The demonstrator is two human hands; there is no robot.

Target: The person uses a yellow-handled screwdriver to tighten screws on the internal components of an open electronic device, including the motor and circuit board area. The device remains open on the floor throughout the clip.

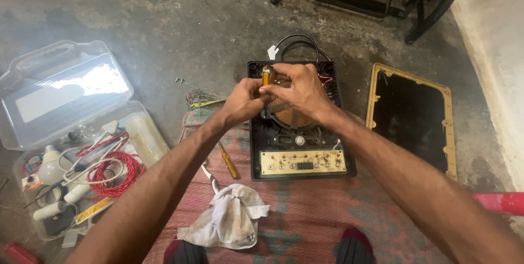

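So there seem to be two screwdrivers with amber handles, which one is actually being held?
The one held upright in both hands over the opened cooktop, its handle poking above the fingers. The other screwdriver lies untouched on the mat, left of the cooktop.

Amber-handled screwdriver (266,75) upright over opened induction cooker (299,149) (copper coil exposed)

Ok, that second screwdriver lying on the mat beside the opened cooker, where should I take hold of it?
Grip the amber handle of the screwdriver, its thick lower end. It lies flat on the mat, slanting, so a pinch from above across the handle looks best. Come in from the side of the white rag, since the cooker base stands close on the other side.
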